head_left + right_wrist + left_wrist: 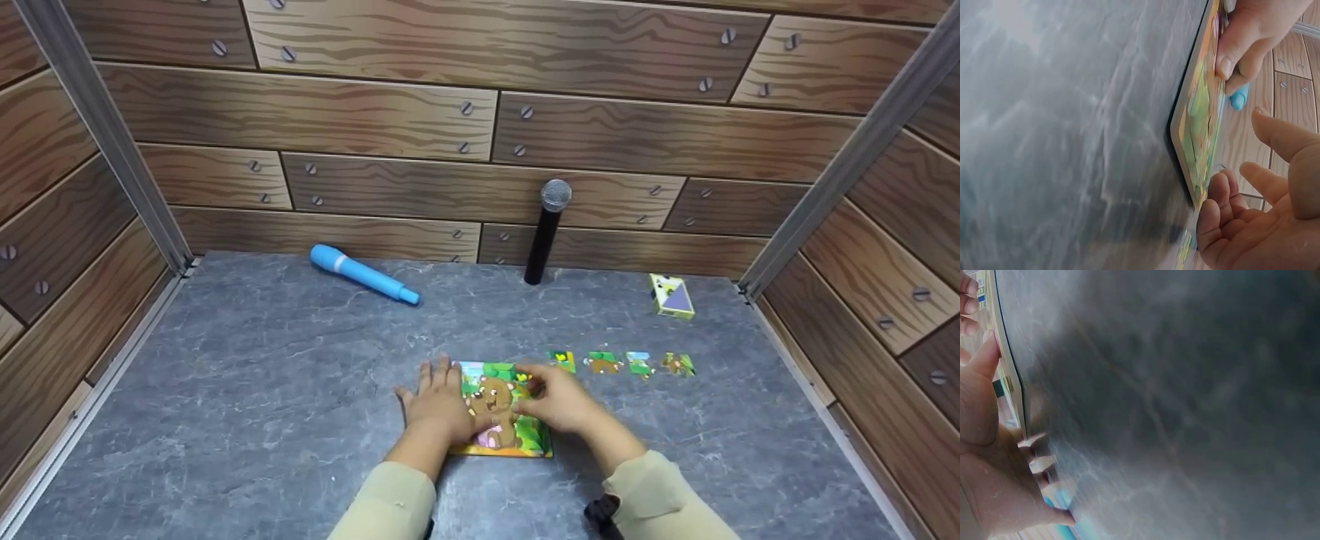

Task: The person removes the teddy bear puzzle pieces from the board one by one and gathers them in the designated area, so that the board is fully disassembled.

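A picture puzzle board (501,420) showing a brown bear lies flat on the grey table (262,390), near the front. My left hand (431,397) lies flat with straight fingers against the board's left edge, its thumb (985,354) on the board's rim (1008,377). My right hand (553,396) rests on the board's upper right part. In the right wrist view its fingers (1221,216) are loosely curled at the board's corner (1196,135) and the palm holds nothing. Several loose puzzle pieces (604,363) lie in a row just right of the board.
A small puzzle box (670,295) lies at the back right. A blue toy microphone (364,274) lies at the back left, and a black microphone (546,232) stands against the wood-pattern back wall. Similar walls close both sides.
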`<state>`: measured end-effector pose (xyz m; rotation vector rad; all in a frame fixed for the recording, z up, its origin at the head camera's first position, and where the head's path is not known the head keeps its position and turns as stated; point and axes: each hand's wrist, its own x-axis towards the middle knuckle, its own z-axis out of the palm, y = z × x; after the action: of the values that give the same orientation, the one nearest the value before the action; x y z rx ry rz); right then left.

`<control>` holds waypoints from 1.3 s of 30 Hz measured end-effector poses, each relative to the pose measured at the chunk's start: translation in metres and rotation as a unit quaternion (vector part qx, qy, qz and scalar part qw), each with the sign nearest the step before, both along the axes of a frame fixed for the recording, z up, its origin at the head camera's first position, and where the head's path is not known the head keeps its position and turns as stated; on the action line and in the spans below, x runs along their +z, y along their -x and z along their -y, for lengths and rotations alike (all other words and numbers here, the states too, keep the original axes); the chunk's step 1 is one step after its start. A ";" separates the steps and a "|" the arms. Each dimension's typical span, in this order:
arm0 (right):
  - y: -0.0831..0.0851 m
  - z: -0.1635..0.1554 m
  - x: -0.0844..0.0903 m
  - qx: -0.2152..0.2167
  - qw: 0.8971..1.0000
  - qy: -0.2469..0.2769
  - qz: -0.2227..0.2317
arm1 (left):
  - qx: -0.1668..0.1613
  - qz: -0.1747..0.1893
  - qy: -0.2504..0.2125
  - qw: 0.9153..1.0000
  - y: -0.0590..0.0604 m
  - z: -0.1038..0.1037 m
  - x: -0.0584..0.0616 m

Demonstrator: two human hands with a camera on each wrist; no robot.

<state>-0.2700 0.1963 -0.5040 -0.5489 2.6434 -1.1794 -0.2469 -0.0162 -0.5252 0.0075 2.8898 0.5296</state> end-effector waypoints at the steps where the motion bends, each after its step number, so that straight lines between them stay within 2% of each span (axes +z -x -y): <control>1: 0.000 0.001 0.000 0.001 1.000 -0.009 0.003 | 0.000 -0.001 -0.001 1.000 0.000 0.000 0.001; 5: -0.002 0.005 -0.002 -0.008 0.999 -0.040 0.015 | -0.002 0.004 0.000 1.000 -0.002 -0.001 0.006; 13: -0.004 0.011 -0.009 -0.025 0.997 -0.067 0.010 | 0.000 0.007 0.006 1.000 -0.002 0.000 0.005; 22: -0.009 0.017 -0.012 -0.055 0.997 -0.049 0.012 | -0.002 0.005 0.005 1.000 -0.001 0.000 0.005; 33: -0.013 0.017 -0.016 -0.042 0.998 -0.043 -0.006 | -0.016 0.026 -0.017 0.999 0.010 0.008 -0.010; 36: -0.013 0.017 -0.017 -0.042 0.998 -0.043 -0.009 | -0.022 0.032 -0.030 0.999 0.010 0.011 -0.010; 39: -0.013 0.017 -0.016 -0.045 0.998 -0.040 -0.006 | -0.025 0.038 -0.048 0.998 0.008 0.013 -0.005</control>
<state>-0.2571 0.1797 -0.5203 -0.4278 2.7374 -1.0905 -0.2548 -0.0292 -0.5307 0.0731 2.7793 0.6433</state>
